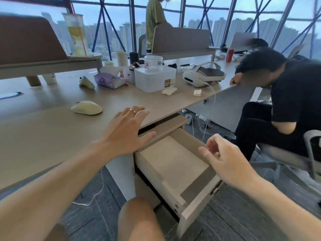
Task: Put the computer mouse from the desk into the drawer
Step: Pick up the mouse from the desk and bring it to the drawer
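A tall drink cup (76, 34) with a red straw stands on the raised shelf (52, 64) at the far left, above the table (43, 133). On the table surface below and a little to the right lies the cream computer mouse (86, 108), resting alone on bare wood, well apart from the clutter behind it. That clutter includes a purple tissue pack (109, 80) and, further right, a clear plastic box (155, 77) with a round jar (153, 63) on its lid.

The left hand (127, 132) is spread flat and empty over the table's near edge, fingers extended, a ring (132, 111) on one of them; it sits just right of the mouse without touching it. Its thumb reaches toward the top of the drawer unit.

Below the table edge the drawer (196, 204) is pulled out, its pale inside bare. The right hand (224, 160) hovers over the drawer's right side, fingers loosely curled and gripping nothing.

Further right on the table a white headset (202, 75) lies with its cable trailing over the edge. At the far right a person in a black shirt (295, 94) sits on a chair, bent toward the table
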`<control>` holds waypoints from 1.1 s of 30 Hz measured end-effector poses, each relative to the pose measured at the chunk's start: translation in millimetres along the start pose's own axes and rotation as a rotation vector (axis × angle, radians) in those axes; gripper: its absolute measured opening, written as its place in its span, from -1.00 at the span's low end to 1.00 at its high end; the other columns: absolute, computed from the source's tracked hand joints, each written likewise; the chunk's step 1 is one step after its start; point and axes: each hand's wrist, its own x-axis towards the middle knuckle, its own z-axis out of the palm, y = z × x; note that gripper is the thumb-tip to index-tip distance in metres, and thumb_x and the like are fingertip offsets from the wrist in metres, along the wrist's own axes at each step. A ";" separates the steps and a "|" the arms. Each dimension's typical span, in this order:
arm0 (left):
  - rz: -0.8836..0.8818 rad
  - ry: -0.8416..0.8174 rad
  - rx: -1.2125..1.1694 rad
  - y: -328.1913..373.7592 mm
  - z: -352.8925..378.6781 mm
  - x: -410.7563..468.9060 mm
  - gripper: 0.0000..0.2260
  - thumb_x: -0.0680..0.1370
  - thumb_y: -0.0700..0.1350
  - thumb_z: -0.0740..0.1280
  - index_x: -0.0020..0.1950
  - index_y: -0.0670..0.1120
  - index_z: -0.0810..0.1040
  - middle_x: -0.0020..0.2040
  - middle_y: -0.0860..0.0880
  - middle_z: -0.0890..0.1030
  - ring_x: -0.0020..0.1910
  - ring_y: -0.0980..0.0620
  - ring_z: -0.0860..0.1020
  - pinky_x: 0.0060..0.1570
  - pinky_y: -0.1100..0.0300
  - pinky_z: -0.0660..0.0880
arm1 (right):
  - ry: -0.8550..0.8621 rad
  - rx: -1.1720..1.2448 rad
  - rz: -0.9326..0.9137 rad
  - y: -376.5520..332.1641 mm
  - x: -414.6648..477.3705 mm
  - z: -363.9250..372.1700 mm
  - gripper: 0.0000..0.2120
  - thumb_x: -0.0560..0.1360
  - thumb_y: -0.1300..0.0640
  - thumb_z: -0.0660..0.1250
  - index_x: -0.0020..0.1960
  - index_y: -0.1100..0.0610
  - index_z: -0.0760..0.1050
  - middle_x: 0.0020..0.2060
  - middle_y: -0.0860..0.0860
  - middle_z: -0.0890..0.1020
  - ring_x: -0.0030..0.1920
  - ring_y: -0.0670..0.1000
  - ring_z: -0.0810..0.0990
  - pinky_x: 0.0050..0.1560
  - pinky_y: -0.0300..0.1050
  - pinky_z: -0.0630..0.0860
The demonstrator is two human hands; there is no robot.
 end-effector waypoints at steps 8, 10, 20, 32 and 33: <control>-0.361 -0.219 0.023 -115.1 -19.7 -43.4 -0.03 0.31 0.54 -0.07 0.59 0.04 0.26 0.62 0.03 0.25 0.56 -0.09 0.24 0.51 -0.06 0.18 | -0.262 -0.139 -0.312 -108.6 104.5 64.9 -0.42 0.53 -0.29 0.19 0.43 0.00 0.35 0.35 -0.01 0.46 0.36 0.04 0.42 0.35 0.04 0.38; -0.411 -0.239 0.048 -139.0 -22.1 -57.6 -0.03 0.31 0.55 -0.12 0.60 0.07 0.22 0.63 0.05 0.24 0.55 -0.07 0.26 0.50 -0.05 0.20 | -0.285 -0.152 -0.350 -136.0 127.1 82.2 -0.42 0.53 -0.28 0.21 0.44 0.01 0.34 0.37 0.02 0.46 0.36 0.07 0.43 0.35 0.06 0.38; -0.648 -0.192 0.034 -203.6 -7.0 -88.0 -0.01 0.30 0.58 -0.13 0.60 0.08 0.23 0.63 0.00 0.23 0.58 -0.08 0.19 0.54 -0.06 0.03 | -0.328 -0.111 -0.518 -254.0 221.0 194.3 -0.37 0.48 -0.21 0.36 0.46 0.00 0.33 0.36 0.08 0.42 0.36 0.14 0.39 0.31 -0.01 0.31; -0.630 -0.200 0.012 -215.8 5.1 -85.7 -0.09 0.37 0.58 -0.11 0.64 0.15 0.10 0.67 0.04 0.09 0.63 0.03 -0.01 0.58 -0.10 -0.13 | -0.281 0.030 -0.759 -267.9 275.9 265.6 -0.50 0.49 0.14 0.37 0.43 0.06 0.45 0.27 0.10 0.52 0.27 0.07 0.49 0.21 -0.36 0.22; -0.629 -0.203 0.016 -216.2 5.4 -85.7 -0.09 0.37 0.58 -0.12 0.64 0.15 0.10 0.67 0.04 0.09 0.63 0.03 -0.01 0.58 -0.10 -0.13 | -0.275 0.034 -0.758 -267.1 276.4 266.8 -0.52 0.49 0.16 0.36 0.41 0.05 0.47 0.27 0.09 0.53 0.26 0.06 0.50 0.20 -0.38 0.22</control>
